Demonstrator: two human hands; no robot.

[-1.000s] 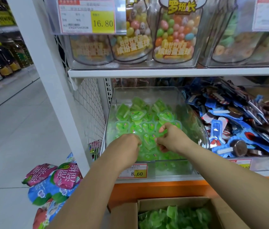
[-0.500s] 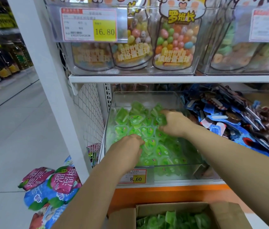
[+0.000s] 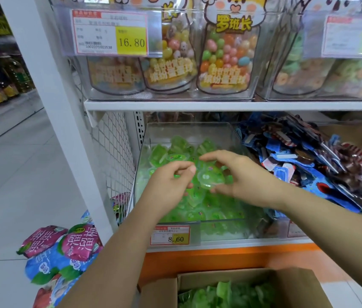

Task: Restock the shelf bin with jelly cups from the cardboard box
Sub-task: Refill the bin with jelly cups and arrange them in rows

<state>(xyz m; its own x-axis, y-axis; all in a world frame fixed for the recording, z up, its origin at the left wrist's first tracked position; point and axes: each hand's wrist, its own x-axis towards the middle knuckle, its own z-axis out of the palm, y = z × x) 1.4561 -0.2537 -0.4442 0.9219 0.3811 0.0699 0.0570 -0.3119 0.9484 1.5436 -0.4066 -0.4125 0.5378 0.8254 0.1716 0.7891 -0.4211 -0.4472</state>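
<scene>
The clear shelf bin (image 3: 188, 128) on the lower shelf holds several green jelly cups (image 3: 197, 210). Both hands hover just above that pile. My right hand (image 3: 244, 174) grips one jelly cup (image 3: 210, 178) between thumb and fingers. My left hand (image 3: 169, 183) is curled right beside it, with a sliver of green showing between its pinched fingers. At the bottom edge stands the open cardboard box (image 3: 297, 283), with more green jelly cups (image 3: 220, 294) inside.
A price tag reading 8.60 (image 3: 171, 236) hangs on the bin's front. The neighbouring bin to the right is heaped with blue and red wrapped sweets (image 3: 297, 163). Candy jars (image 3: 226, 58) fill the shelf above. Snack bags (image 3: 64, 247) hang lower left beside a wire mesh panel (image 3: 113, 152).
Both hands have lifted off the pile and come together over the middle of the bin. My right hand pulled back from the rear of the bin and now holds a cup.
</scene>
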